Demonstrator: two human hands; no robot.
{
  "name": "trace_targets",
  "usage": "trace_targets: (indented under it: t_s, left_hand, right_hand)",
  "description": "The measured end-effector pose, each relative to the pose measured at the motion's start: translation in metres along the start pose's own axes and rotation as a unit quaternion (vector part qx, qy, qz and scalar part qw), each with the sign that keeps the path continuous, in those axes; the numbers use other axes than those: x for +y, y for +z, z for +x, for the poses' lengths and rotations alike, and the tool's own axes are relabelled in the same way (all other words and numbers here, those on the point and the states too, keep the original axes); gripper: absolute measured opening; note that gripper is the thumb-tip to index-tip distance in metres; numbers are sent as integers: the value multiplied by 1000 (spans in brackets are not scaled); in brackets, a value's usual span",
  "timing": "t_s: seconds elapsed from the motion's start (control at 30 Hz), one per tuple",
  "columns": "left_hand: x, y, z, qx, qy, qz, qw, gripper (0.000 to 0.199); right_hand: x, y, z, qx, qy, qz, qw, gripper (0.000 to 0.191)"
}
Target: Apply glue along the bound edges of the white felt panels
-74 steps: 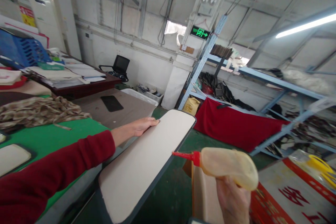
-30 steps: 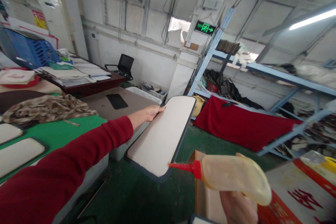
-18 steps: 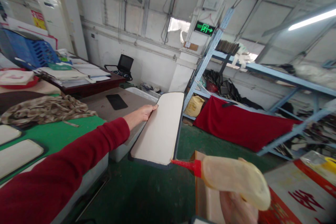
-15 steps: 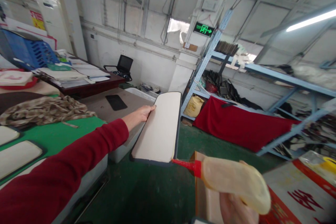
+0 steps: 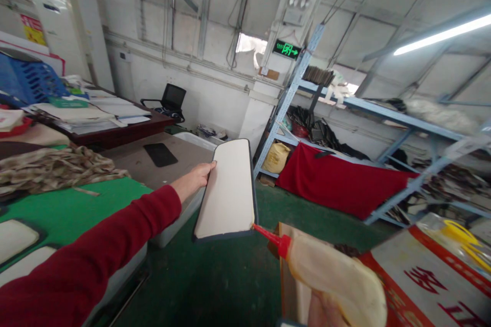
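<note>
A cream panel with a dark edge (image 5: pixel 228 189) is held up in mid-air, its left side pinched by my left hand (image 5: pixel 195 180). Low on the right, my right hand (image 5: pixel 325 311) is closed around a yellowish squeeze bottle (image 5: pixel 333 273), partly hidden behind it. The bottle's red nozzle (image 5: pixel 270 237) points left, and its tip meets the panel's lower right corner. Similar cream panels (image 5: pixel 17 240) lie on the green table surface (image 5: pixel 115 196) at the left.
Bundled brown fabric (image 5: pixel 57 168) and a black piece (image 5: pixel 160 154) lie on the left tables. A blue shelf (image 5: pixel 286 97) with red cloth (image 5: pixel 341 179) stands behind. An open carton (image 5: pixel 286 286) and a printed sack (image 5: pixel 429 271) are at the lower right.
The view has shifted a little to the right. The nozzle tip has moved slightly up along the panel's lower right corner, and the bottle tilts more steeply.
</note>
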State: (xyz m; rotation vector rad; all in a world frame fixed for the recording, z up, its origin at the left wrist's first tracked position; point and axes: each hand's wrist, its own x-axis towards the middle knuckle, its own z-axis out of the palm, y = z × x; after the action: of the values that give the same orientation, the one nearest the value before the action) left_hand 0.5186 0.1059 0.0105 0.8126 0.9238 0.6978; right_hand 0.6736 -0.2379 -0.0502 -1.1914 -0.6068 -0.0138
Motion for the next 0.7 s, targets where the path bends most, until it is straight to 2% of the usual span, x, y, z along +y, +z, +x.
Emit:
trace_targets:
  t_s: [0.2,0.33,0.43,0.57,0.7]
  left_hand:
    - [-2,4,0,38,-26,-21,999,18]
    - [-3,4,-1,40,-38,-32,998,14]
    - [-4,3,-2,38,-42,-39,998,13]
    - [-6,3,-3,39,-47,-55,997,18]
    - [-5,1,-3,43,-47,-85,994,12]
  right_hand:
    - [0,-2,-4,86,-53,-62,993,46]
    - [2,9,-9,107,-61,-56,991,49]
    - [2,15,-14,113,-57,-42,991,61]
    - [4,15,-18,115,-47,-20,992,68]
    - [10,14,-24,72,-37,13,997,73]
